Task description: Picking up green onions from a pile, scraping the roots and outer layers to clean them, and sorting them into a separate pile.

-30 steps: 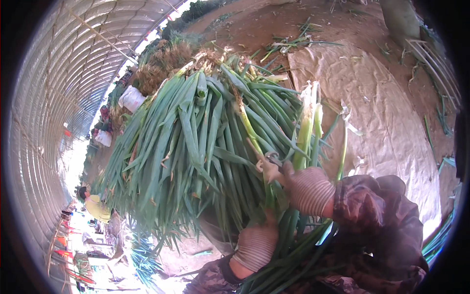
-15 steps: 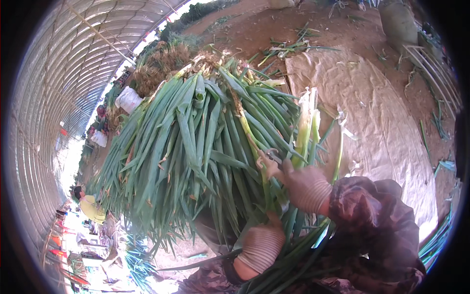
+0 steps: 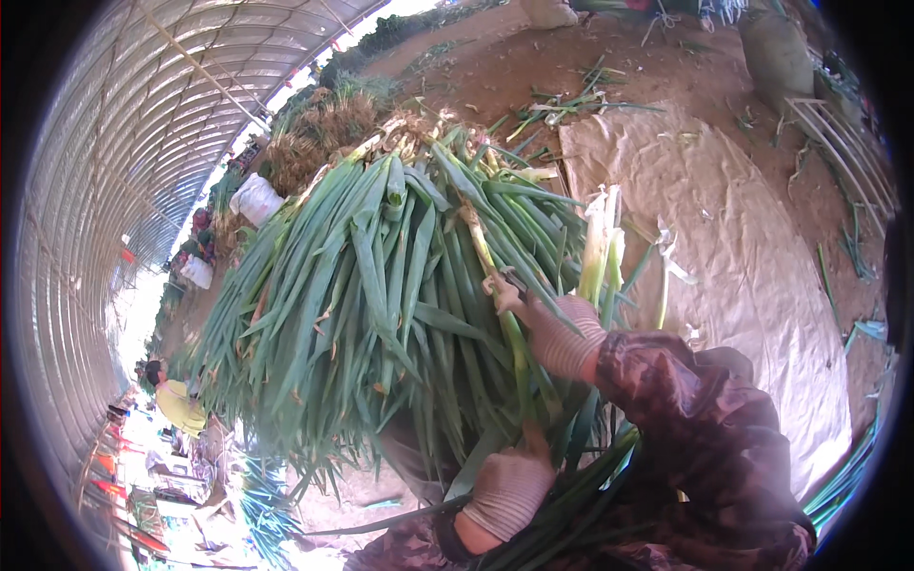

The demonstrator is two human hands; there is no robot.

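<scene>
A large heap of long green onions (image 3: 381,257) lies in front of me, roots at the far end and leaves fanned toward me. My right hand (image 3: 562,333), in a knit-cuffed work glove, closes its fingers on a yellowing green onion stalk (image 3: 483,249) at the heap's right side. A small dark metal piece (image 3: 515,279) shows at those fingers; its kind is unclear. Lower down, my gloved left hand (image 3: 512,487) is closed around the lower part of the stalks, its fingertips partly hidden. Trimmed onions with white shanks (image 3: 597,243) stand just beyond my right hand.
A tan sheet (image 3: 714,257) with peeled scraps covers the ground at right. More cut leaves (image 3: 562,109) lie on the soil beyond. A pale metal frame (image 3: 843,152) and a full sack (image 3: 776,62) stand at far right. A person in yellow (image 3: 179,404) is at left, under a curved roof.
My right hand has moved up and left along the stalk, away from my body. My left hand has stayed nearly in place, shifting slightly downward.
</scene>
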